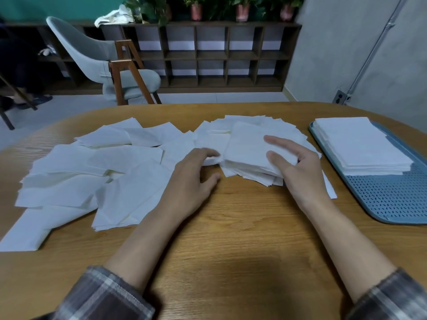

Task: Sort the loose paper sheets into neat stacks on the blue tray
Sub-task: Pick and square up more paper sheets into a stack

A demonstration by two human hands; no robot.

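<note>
Loose white paper sheets [97, 172] lie scattered over the left and middle of the wooden table [242, 227]. A rough pile of sheets [245, 146] sits at the centre. My right hand [298, 167] grips that pile at its right side, thumb on top and fingers underneath. My left hand [191, 174] touches the pile's left edge with its fingertips, the thumb spread apart on the table. A neat stack of sheets [360, 144] rests on the far part of the blue perforated tray [388, 199] at the right.
A grey chair [101, 63] stands beyond the table's far edge, in front of a dark wooden shelf unit [208, 56] with potted plants on top. A grey wall [360, 49] rises behind the tray.
</note>
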